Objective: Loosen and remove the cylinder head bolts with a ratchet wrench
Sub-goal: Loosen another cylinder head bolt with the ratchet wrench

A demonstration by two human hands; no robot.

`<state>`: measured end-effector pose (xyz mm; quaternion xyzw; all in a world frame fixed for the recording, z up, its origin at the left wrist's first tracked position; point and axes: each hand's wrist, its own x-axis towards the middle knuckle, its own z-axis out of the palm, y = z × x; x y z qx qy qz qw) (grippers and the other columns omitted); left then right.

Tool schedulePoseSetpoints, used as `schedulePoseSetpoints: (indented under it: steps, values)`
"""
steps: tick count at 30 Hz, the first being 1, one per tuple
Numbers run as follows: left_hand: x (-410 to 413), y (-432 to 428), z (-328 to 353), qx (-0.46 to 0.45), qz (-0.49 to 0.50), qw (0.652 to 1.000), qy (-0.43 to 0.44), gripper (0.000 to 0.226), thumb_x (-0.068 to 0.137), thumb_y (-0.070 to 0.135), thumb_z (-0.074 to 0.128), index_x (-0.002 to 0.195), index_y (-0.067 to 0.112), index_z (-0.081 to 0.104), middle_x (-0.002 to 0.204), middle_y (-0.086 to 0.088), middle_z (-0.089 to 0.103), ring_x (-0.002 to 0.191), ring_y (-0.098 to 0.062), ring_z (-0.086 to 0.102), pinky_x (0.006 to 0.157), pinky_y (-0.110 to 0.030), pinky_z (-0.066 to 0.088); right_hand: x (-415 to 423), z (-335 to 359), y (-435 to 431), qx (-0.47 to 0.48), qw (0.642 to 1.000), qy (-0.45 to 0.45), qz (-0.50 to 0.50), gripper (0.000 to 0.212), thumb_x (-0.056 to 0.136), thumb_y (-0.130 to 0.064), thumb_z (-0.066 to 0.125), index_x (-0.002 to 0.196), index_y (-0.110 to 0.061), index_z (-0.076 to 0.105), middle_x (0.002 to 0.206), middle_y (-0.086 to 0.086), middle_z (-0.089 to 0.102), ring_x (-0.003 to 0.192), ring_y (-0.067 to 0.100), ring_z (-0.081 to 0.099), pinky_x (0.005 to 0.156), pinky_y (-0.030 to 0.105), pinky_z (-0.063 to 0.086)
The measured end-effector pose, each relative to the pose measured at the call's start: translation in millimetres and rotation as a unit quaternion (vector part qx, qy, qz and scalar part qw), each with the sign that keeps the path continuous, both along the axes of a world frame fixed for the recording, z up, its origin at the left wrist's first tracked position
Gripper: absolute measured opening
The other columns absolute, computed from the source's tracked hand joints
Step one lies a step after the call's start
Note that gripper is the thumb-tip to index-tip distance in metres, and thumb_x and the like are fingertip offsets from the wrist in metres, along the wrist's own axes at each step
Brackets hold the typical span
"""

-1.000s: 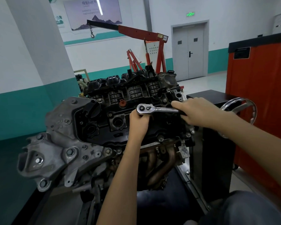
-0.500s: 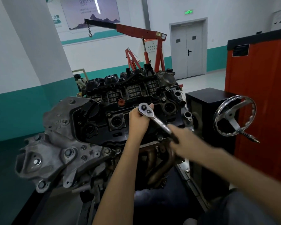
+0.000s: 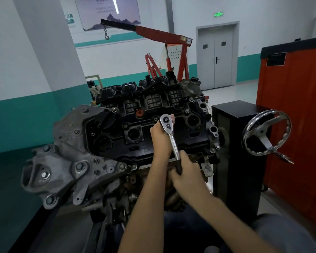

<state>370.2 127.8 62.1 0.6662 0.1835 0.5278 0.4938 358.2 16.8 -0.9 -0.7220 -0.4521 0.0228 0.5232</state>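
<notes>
Ratchet wrench [image 3: 172, 139] stands on top of the engine [image 3: 67, 136]. Its round head is near the middle of the black valve cover [image 3: 195, 141], between two of the round plug wells. My left hand [image 3: 160, 141] is curled around the wrench head from the left side and holds it, and the tips of my fingers [image 3: 172, 118] show just behind the head. My right hand [image 3: 188, 174] grips the black end of the handle with the fingers clenched around it, low at the near edge of the engine. The handle runs from the head down toward me. The bolt under the head is hidden, so I cannot tell how it sits. Just right of the engine is a black stand [image 3: 233, 143] with a chrome handwheel [image 3: 265, 142], and beside it a red cabinet [image 3: 295, 115]. Behind the engine a red engine hoist [image 3: 161, 34] stands near the wall.
</notes>
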Motion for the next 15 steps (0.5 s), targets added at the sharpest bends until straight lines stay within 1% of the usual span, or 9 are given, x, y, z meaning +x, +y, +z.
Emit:
schedulePoseSetpoints:
  steps: [2, 3, 5, 7, 9, 11, 12, 14, 15]
  values:
    - [-5.4, 4.8, 1.9, -0.015, -0.025, 0.999, 0.015, 0.049, 0.093, 0.021, 0.064, 0.057, 0.018, 0.032, 0.053, 0.005, 0.033, 0.056, -0.009, 0.032, 0.057, -0.024, 0.031, -8.1, -1.0, 9.0, 0.005, 1.0, 0.014, 0.007, 0.026, 0.084, -0.003, 0.052, 0.104, -0.017, 0.045, 0.06, -0.002, 0.046, 0.045, 0.005, 0.046, 0.042, 0.014, 0.037]
    - [-10.2, 7.9, 2.8, -0.004, -0.032, 0.999, 0.034, 0.048, 0.093, 0.024, 0.065, 0.057, 0.017, 0.033, 0.056, 0.0, 0.035, 0.059, -0.014, 0.033, 0.06, -0.027, 0.032, -1.5, 2.6, 5.2, -0.009, 1.0, -0.004, 0.007, 0.027, 0.083, -0.004, 0.053, 0.104, -0.019, 0.045, 0.06, -0.002, 0.045, 0.045, 0.005, 0.044, 0.042, 0.013, 0.036]
    - [-16.2, 11.7, 5.4, 0.057, -0.035, 0.996, 0.061, 0.048, 0.091, 0.026, 0.066, 0.055, 0.018, 0.035, 0.055, 0.001, 0.039, 0.058, -0.013, 0.036, 0.06, -0.028, 0.034, 25.7, 15.8, -12.2, -0.057, 0.996, -0.067, 0.019, 0.024, 0.081, -0.004, 0.054, 0.095, -0.022, 0.045, 0.062, 0.0, 0.049, 0.048, 0.009, 0.047, 0.044, 0.014, 0.037]
    - [-15.6, 10.4, 12.8, 0.103, -0.037, 0.992, 0.063, 0.051, 0.09, 0.021, 0.067, 0.051, 0.024, 0.035, 0.05, 0.011, 0.038, 0.054, -0.008, 0.035, 0.057, -0.027, 0.034, 63.0, 39.1, -31.4, -0.117, 0.984, -0.125, 0.052, 0.023, 0.081, -0.003, 0.054, 0.095, -0.022, 0.052, 0.069, 0.003, 0.056, 0.057, 0.017, 0.056, 0.053, 0.027, 0.049]
    - [-11.2, 5.8, 17.8, 0.101, -0.057, 0.992, 0.058, 0.053, 0.091, 0.017, 0.066, 0.048, 0.026, 0.036, 0.047, 0.013, 0.036, 0.053, -0.007, 0.036, 0.06, -0.027, 0.037, 100.4, 70.9, -41.5, -0.184, 0.956, -0.221, 0.057, 0.028, 0.083, -0.005, 0.056, 0.105, -0.023, 0.056, 0.074, -0.001, 0.056, 0.065, 0.019, 0.061, 0.062, 0.035, 0.053]
    - [-9.5, 2.9, 17.0, 0.08, -0.073, 0.993, 0.049, 0.055, 0.093, 0.014, 0.063, 0.045, 0.029, 0.041, 0.048, 0.015, 0.039, 0.057, -0.005, 0.042, 0.068, -0.026, 0.043, 123.7, 98.9, -40.5, -0.231, 0.91, -0.343, 0.032, 0.026, 0.086, -0.011, 0.057, 0.107, -0.025, 0.054, 0.069, -0.009, 0.049, 0.07, 0.018, 0.06, 0.061, 0.03, 0.046]
    - [-11.5, 2.6, 15.1, 0.069, -0.076, 0.994, 0.044, 0.054, 0.094, 0.013, 0.062, 0.046, 0.029, 0.043, 0.049, 0.016, 0.042, 0.058, -0.001, 0.045, 0.071, -0.021, 0.045, 127.4, 106.4, -37.3, -0.232, 0.891, -0.39, 0.017, 0.023, 0.087, -0.014, 0.057, 0.107, -0.025, 0.052, 0.066, -0.013, 0.044, 0.066, 0.015, 0.056, 0.058, 0.026, 0.04]
    - [-16.6, 3.7, 10.5, 0.05, -0.076, 0.996, 0.023, 0.046, 0.095, 0.014, 0.06, 0.052, 0.026, 0.051, 0.051, 0.013, 0.051, 0.057, -0.001, 0.052, 0.069, -0.016, 0.045, 121.8, 106.2, -33.9, -0.216, 0.878, -0.427, -0.02, 0.02, 0.087, -0.017, 0.056, 0.104, -0.025, 0.049, 0.063, -0.013, 0.04, 0.058, 0.008, 0.045, 0.05, 0.022, 0.03]
    - [-18.4, 3.4, 8.9, 0.039, -0.076, 0.996, 0.01, 0.036, 0.096, 0.014, 0.06, 0.06, 0.017, 0.06, 0.057, 0.008, 0.061, 0.061, -0.008, 0.058, 0.07, -0.017, 0.045, 114.7, 97.1, -34.6, -0.205, 0.886, -0.414, -0.035, 0.018, 0.086, -0.019, 0.056, 0.099, -0.026, 0.046, 0.064, -0.01, 0.042, 0.058, 0.01, 0.046, 0.05, 0.022, 0.031]
